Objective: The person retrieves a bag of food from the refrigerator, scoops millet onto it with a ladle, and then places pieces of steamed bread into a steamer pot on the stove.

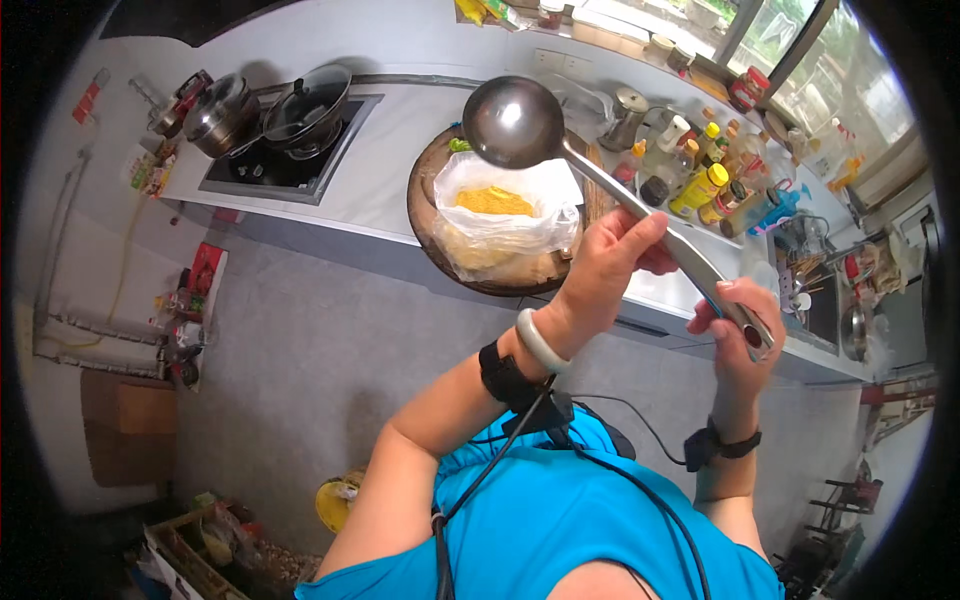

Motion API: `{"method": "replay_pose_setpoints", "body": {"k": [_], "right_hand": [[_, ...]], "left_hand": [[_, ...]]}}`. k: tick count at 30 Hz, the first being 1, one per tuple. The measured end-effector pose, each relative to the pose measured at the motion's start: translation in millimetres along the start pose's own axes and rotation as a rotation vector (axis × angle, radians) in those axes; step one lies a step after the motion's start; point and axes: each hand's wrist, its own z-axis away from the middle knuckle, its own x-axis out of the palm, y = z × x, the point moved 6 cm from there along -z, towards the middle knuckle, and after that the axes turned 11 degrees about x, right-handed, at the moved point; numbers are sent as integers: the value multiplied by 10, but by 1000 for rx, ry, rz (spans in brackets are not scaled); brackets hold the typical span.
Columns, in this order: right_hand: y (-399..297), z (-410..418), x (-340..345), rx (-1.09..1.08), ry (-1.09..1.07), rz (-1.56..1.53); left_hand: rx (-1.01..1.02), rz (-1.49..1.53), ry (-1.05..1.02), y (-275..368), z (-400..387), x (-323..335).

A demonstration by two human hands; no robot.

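Observation:
A large steel ladle is held up at a slant, its bowl turned towards the upper left. My left hand grips the middle of the long handle between thumb and fingers. Near the handle's end, by the hanging hole, my right hand holds it too. Behind the bowl, a white plastic bag lies open with yellow powder inside. The bag rests on a round wooden chopping board, whose far part the ladle partly hides. A bit of green vegetable shows at the board's far edge.
To the left, a gas hob carries a lidded steel pot and a wok with a glass lid. Several sauce and oil bottles crowd the counter at right, beside a metal jug. A sink lies farther right.

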Motion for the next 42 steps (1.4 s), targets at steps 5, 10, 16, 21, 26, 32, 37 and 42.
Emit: {"method": "replay_pose_setpoints", "body": {"k": [5, 10, 16, 21, 26, 32, 37, 42], "right_hand": [[254, -176, 425, -18, 28, -59], [96, -342, 574, -83, -87, 235], [190, -363, 898, -323, -289, 692], [453, -392, 1241, -470, -561, 876], [694, -575, 1336, -415, -677, 922], [1035, -804, 1337, -523, -520, 998], [1126, -862, 1366, -578, -514, 959], [1021, -890, 1263, -547, -530, 889]], "left_hand": [[-45, 31, -54, 59, -72, -219], [-203, -299, -164, 217, 92, -633], [308, -740, 354, 1215, 101, -2055], [629, -2020, 428, 1363, -434, -2674], [-18, -2016, 299, 1138, -807, -3098], [199, -1695, 549, 1277, -756, -3136], [184, -1328, 573, 1200, -556, -3214], [324, -849, 646, 1089, -194, -3270]]}}
